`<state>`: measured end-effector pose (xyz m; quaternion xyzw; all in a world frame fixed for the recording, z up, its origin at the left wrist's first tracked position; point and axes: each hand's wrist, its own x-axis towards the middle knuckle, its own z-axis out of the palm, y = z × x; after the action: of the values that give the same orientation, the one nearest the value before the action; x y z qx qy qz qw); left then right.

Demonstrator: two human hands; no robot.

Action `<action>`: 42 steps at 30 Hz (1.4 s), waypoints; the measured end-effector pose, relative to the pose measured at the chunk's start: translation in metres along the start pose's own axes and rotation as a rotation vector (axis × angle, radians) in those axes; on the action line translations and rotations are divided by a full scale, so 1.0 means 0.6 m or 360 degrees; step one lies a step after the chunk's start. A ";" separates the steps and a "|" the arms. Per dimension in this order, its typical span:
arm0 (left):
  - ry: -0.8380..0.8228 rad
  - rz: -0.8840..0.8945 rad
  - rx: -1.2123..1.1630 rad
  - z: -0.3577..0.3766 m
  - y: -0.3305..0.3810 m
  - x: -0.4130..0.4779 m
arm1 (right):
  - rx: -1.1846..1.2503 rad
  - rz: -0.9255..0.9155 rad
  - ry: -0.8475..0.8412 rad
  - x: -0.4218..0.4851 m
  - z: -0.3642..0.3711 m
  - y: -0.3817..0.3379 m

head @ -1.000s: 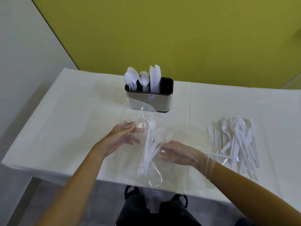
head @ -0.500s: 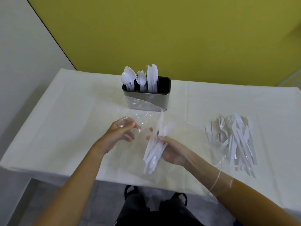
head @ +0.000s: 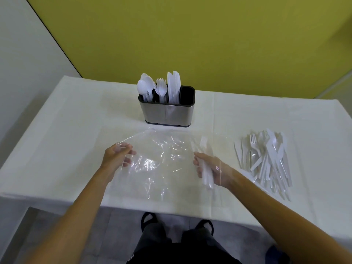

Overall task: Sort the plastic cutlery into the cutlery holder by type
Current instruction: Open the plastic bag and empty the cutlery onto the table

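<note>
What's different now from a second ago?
The hands have drawn apart: the left hand pulled the clear bag leftward, and the right hand carried its bundle of cutlery rightward, stretching the bag wide. The cutlery holder and the loose pile stayed put.

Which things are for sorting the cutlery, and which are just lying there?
For the job:
- holder
- loose pile of cutlery
- bundle of cutlery, gripped by the right hand
- clear bag, pinched by the left hand

Just there:
- tablecloth
- yellow wall
</note>
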<state>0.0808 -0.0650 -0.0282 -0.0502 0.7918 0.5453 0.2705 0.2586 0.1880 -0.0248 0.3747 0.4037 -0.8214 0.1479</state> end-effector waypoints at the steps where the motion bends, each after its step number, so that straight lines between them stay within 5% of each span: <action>1: 0.0040 -0.0013 -0.0007 -0.005 -0.008 0.003 | -0.0132 -0.0032 0.0073 -0.005 -0.014 -0.003; 6: 0.0218 -0.0033 -0.0056 -0.008 -0.035 0.014 | -0.0878 -0.0172 0.0633 -0.042 -0.088 -0.014; 16: 0.0498 0.0058 0.0239 0.000 -0.049 0.023 | -0.1455 -0.0455 0.1428 -0.067 -0.141 -0.027; 19: 0.0564 0.0092 0.0567 -0.005 -0.050 0.020 | -0.1433 -0.0614 0.1473 -0.055 -0.144 -0.027; 25: 0.0573 0.0169 0.0613 -0.007 -0.055 0.023 | -0.1671 -0.0729 0.1469 -0.041 -0.126 0.008; 32: 0.0589 0.0164 0.0598 -0.005 -0.059 0.024 | -0.2543 -0.0613 0.1268 -0.015 -0.126 0.044; 39: 0.0553 0.0153 0.0613 -0.006 -0.065 0.036 | -0.2648 -0.0492 0.1301 -0.007 -0.156 0.030; 42: 0.0593 0.0172 0.0605 -0.007 -0.068 0.036 | -0.2640 -0.0718 0.1339 -0.017 -0.143 0.035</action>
<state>0.0761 -0.0804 -0.0720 -0.0556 0.9176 0.3819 0.0953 0.3195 0.2409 -0.0628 0.3285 0.9398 -0.0810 0.0474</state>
